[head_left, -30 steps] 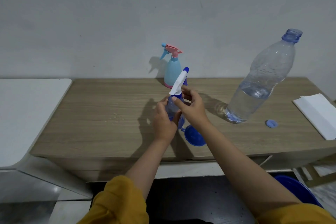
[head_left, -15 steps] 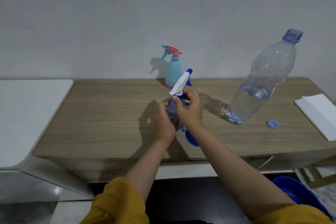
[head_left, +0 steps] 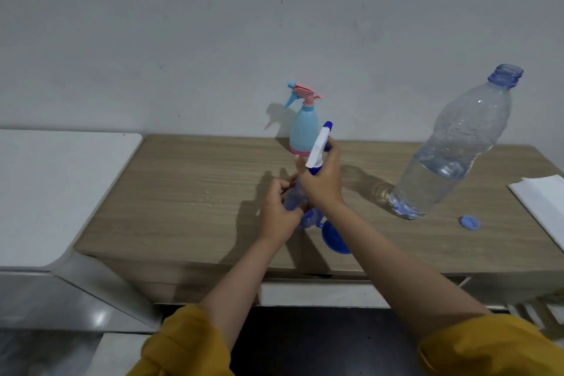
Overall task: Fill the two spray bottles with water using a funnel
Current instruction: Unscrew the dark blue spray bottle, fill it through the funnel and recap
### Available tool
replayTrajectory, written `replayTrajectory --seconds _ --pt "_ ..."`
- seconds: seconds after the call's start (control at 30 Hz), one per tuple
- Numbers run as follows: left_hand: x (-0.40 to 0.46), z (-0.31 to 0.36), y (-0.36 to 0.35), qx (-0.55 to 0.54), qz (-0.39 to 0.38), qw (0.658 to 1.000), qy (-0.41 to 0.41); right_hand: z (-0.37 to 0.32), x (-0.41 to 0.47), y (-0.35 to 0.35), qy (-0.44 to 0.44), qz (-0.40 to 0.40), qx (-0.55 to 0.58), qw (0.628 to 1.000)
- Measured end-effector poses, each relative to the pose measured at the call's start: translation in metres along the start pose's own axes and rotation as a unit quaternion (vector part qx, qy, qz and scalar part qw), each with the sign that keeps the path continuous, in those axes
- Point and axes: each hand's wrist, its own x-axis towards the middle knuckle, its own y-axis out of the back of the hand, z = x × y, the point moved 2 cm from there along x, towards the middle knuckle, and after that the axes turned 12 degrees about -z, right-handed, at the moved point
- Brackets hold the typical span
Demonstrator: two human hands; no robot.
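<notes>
Your mustard-yellow sleeves [head_left: 189, 342] frame a pale wood-grain table [head_left: 183, 207] against a plain grey-white wall [head_left: 213, 24]. You hold a clear, blue-tinted spray bottle [head_left: 294, 200] and its white trigger head [head_left: 317, 146], tipped and collared in royal blue. Behind stands a light-blue spray bottle [head_left: 303, 131] with a pink base band and a pink-and-blue trigger. A royal-blue funnel [head_left: 334, 236], a clear water bottle [head_left: 451, 156] with a blue-tinted neck, its periwinkle cap [head_left: 470, 222] and a white paper [head_left: 543, 201] complete your palette.
</notes>
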Motion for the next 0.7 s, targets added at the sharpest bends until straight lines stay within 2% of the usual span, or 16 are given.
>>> replayTrajectory --seconds 0.23,0.4,0.57,0.7 --pt "-0.018 -0.021 0.035 0.008 0.021 1.000 0.012 -0.025 0.023 0.005 -0.017 -0.042 -0.004 0.999" --pt "-0.037 -0.031 0.070 0.034 0.098 0.994 0.022 -0.046 0.032 -0.014 -0.065 -0.156 -0.054 0.984" --pt "-0.067 -0.034 0.101 0.073 0.140 0.986 0.047 -0.047 0.021 -0.058 -0.143 -0.329 -0.129 0.924" --pt "-0.090 -0.035 0.120 0.126 0.171 0.975 0.059 -0.048 0.001 -0.082 -0.143 -0.438 -0.183 0.869"
